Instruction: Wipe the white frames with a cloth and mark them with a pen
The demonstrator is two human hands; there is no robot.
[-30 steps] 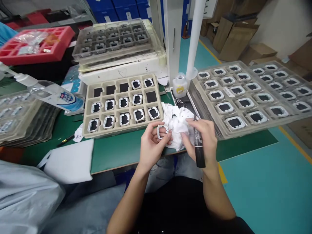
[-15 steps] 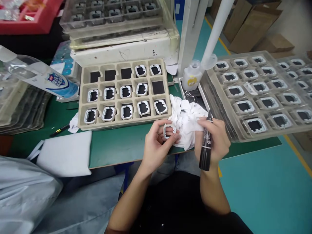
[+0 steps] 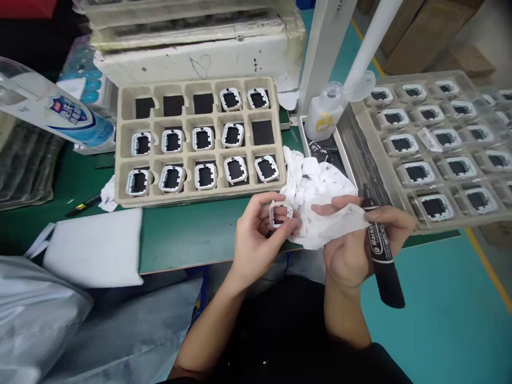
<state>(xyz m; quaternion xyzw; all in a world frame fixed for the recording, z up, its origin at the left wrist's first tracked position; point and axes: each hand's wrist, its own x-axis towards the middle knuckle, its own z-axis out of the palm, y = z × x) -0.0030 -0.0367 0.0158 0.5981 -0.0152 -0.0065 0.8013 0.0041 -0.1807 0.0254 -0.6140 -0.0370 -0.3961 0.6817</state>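
Observation:
Between the thumb and fingers of my left hand (image 3: 259, 234) is a small white square frame (image 3: 276, 214) with rounded corners, just in front of the tray. My right hand (image 3: 356, 245) is closed around a black marker (image 3: 380, 242), tilted with its thick end toward me. The same hand also pinches a thin white wipe (image 3: 340, 220), stretched out beside the frame. Under and behind it lies a heap of crumpled white wipes (image 3: 316, 178) with dark marks. A beige compartment tray (image 3: 200, 196) holds several similar frames over dark pads; some compartments show only the pad.
Stacked clear trays of frames (image 3: 404, 210) stand at the right. A small plastic bottle (image 3: 322, 114) sits in a narrow box (image 3: 347, 160) by a white post (image 3: 326, 48). A large bottle (image 3: 64, 114) leans at the left. Another person's sleeve (image 3: 44, 320) is at lower left.
My right hand has moved right and turned, drawing a white wipe out from the heap with the marker still in it. My left hand still holds the frame. The view has shifted slightly.

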